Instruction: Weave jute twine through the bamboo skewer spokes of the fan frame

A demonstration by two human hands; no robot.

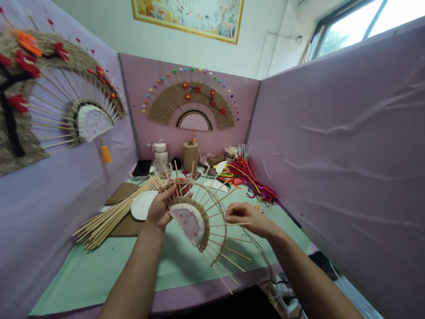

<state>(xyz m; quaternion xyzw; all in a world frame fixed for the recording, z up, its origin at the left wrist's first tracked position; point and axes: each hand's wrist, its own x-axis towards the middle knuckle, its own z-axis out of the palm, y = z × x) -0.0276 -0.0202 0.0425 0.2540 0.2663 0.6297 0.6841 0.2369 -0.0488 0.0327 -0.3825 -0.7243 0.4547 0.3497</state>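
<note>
My left hand grips the upper left of a half-made fan, thumb in front and fingers behind its sticks. The fan has a half-round white centre with small red spots, a white braided edge and a woven twine band. Thin wooden sticks spread out from it like rays. A loop of twine runs through the sticks farther out. At the right side my right hand is closed in a pinch by the stick ends, seemingly on the twine, whose tail hangs down past the table edge.
A bundle of wooden sticks and a white plate lie on cardboard at the left. Behind stand a twine spool and a white bottle. Colourful pipe cleaners lie at the right. Finished fans hang on the partitions.
</note>
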